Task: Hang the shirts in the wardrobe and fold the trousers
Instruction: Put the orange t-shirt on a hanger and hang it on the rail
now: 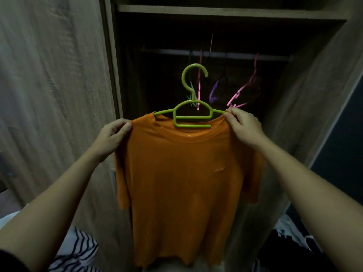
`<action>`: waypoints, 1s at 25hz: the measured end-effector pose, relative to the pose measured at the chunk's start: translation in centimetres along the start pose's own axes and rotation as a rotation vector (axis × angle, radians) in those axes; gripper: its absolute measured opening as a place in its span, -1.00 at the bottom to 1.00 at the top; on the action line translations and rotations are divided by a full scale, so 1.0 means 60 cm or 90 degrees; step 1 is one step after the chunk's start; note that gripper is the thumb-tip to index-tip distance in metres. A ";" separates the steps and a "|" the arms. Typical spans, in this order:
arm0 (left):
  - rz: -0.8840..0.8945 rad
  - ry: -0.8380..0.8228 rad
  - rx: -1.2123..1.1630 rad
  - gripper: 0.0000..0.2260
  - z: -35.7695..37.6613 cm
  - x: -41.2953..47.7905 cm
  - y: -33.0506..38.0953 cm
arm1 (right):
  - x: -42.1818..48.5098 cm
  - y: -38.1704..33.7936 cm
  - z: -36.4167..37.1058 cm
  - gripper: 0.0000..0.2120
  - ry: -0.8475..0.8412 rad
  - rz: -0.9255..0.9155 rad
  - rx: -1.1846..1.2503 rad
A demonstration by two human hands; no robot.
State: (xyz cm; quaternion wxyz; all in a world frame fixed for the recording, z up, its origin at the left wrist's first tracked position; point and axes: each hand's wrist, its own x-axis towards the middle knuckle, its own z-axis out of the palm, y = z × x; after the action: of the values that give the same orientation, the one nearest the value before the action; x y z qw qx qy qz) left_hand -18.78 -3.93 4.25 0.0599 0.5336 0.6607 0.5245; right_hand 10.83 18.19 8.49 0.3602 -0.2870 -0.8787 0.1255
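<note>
Looks down along two bare forearms at an orange T-shirt (182, 173) held up, front toward the camera, before an open wooden wardrobe (306, 107). Pinches the shirt's shoulder seam between thumb and curled fingers of the left hand (113, 134), just left of the collar. Grips with the right hand (243, 128) the opposite shoulder together with the right tip of a green plastic hanger (193, 112), fingers curled round both. Shows the hanger sitting in the neck opening, lower bar lying across the collar, left arm bare above the fabric, hook upright and touching nothing. Lets the shirt hang straight down from both grips, short sleeves drooping at either side, hem near the bottom of the view. Reveals, deep in the dark wardrobe, a pale rail (235, 55) beneath a shelf (216, 11), carrying empty hangers: pink hangers (245, 89), a purple hanger (215, 93) and a greenish one mostly hidden behind the green hook. Takes in a wood-grain door panel (49, 95) at left, striped black-and-white cloth (78, 250) at lower left, and a heap of dark and pale clothing (290, 232) at lower right, too dim to identify.
</note>
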 end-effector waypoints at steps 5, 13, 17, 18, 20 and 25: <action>-0.114 -0.077 -0.028 -0.74 -0.016 -0.012 -0.047 | 0.004 0.026 -0.002 -0.68 0.030 0.040 0.033; -0.379 -0.316 0.240 -0.65 -0.016 -0.043 -0.101 | 0.007 0.022 -0.010 -0.77 -0.007 0.020 0.003; -0.215 -0.196 -0.009 -0.22 -0.046 -0.007 -0.012 | 0.009 0.012 0.003 -0.83 -0.022 0.017 0.014; -0.140 -0.189 0.025 -0.27 -0.043 0.003 0.012 | 0.010 0.006 0.009 -0.82 -0.030 0.019 0.018; -0.021 -0.223 0.185 -0.36 -0.035 0.017 0.039 | 0.011 -0.006 0.019 -0.80 -0.056 0.009 0.044; 0.081 -0.129 0.179 -0.59 -0.051 0.024 0.046 | 0.014 0.002 -0.003 -0.72 -0.042 -0.001 0.032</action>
State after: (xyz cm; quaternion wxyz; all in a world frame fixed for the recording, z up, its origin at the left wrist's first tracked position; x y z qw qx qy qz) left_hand -19.57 -5.08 8.40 0.0177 0.6273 0.6831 0.3735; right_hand 10.48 18.79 9.04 0.3382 -0.2727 -0.8870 0.1565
